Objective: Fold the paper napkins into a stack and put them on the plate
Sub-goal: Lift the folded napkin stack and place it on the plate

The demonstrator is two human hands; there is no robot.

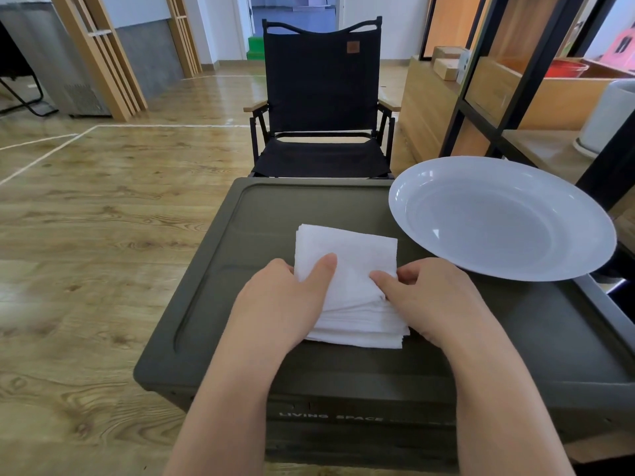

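I see a black folding chair (321,108) at top centre, behind the dark green table (536,324), and a shelf frame (508,97) at upper right. The white plate (501,218) sits at right of centre, overhanging the table's right edge, with nothing in front of it. The stack of napkins (347,266) lies mid-frame on the table, just left of the plate. My left hand (285,300) grips its left edge, thumb on top; my right hand (429,297) pinches the near right corner, fingers curled.
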